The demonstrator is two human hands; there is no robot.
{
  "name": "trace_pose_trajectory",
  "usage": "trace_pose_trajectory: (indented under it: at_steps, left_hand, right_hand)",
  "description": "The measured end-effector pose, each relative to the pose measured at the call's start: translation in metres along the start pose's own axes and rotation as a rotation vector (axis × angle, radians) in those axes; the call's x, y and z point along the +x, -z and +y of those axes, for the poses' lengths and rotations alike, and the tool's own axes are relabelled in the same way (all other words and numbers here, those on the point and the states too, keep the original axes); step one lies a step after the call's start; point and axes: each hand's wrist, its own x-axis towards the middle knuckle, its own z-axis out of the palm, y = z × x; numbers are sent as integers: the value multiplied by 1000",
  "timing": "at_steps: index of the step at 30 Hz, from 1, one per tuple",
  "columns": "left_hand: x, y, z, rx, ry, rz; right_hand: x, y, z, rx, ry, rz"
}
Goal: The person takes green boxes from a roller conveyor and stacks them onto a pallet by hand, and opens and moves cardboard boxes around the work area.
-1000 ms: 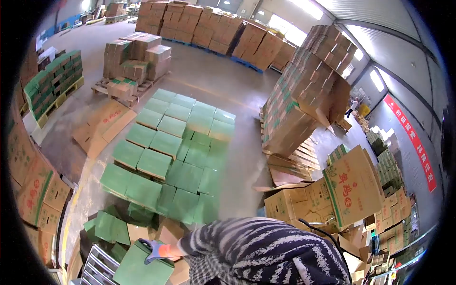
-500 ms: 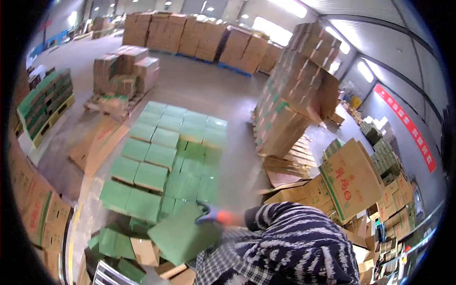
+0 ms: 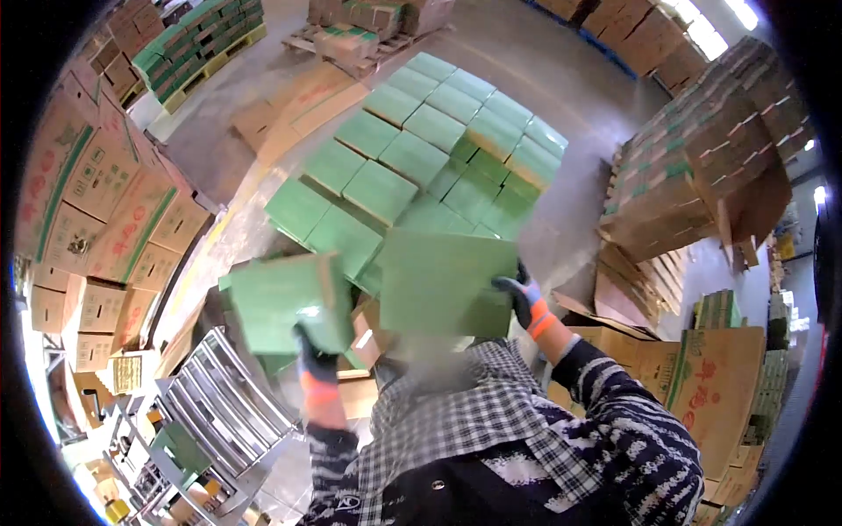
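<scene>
My right hand [image 3: 526, 302], in a dark glove with an orange cuff, grips the right edge of a flat green box [image 3: 447, 282] in front of my chest. Lower left, my left hand [image 3: 316, 358], gloved likewise, is closed at the lower edge of another green box [image 3: 285, 307], which is blurred by motion. The left thumb shows at that edge; the other fingers are partly hidden. Just beyond both boxes stands a stack of green boxes [image 3: 381, 191] in rows, its right part a layer lower.
A metal roller conveyor [image 3: 230, 399] stands at lower left. Printed cartons [image 3: 105, 206] are piled along the left. A tall stack of brown cartons [image 3: 702, 167] rises at right, with a wooden pallet [image 3: 662, 276] by it. Flattened cardboard [image 3: 298, 110] lies beyond the green stack.
My view has tipped down and turned left. My left hand has come into view with a second green box. My right hand still holds its box, now raised broad side toward me.
</scene>
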Motion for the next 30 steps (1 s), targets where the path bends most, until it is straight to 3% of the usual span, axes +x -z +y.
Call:
trace_pose_trajectory:
  at_steps: [4, 5, 8, 13, 16, 19, 23, 25, 27, 30]
  left_hand:
    - [72, -68, -103, 290, 42, 116]
    - [84, -89, -128, 344, 25, 34]
    - [125, -151, -209, 488, 57, 90]
    - [261, -165, -354, 526, 322, 282]
    - [341, -198, -434, 651, 454, 113]
    - [418, -239, -508, 693, 410, 249]
    - [552, -244, -578, 812, 429, 112]
    - [606, -249, -591, 703, 525, -74]
    - [626, -287, -607, 855, 366, 157]
    - [653, -301, -622, 901, 253, 265]
  right_hand:
    - [49, 78, -12, 147, 90, -23]
    - [63, 102, -14, 132, 75, 4]
    - [123, 171, -25, 82, 33, 69]
    - [232, 296, -41, 113, -43, 159]
    - [291, 354, -62, 104, -179, 272]
    - [363, 419, -42, 125, -214, 374]
    - [455, 470, -16, 153, -180, 326]
    - [498, 482, -7, 168, -187, 283]
    - [541, 484, 1, 144, -222, 290]
    - [597, 491, 31, 85, -221, 298]
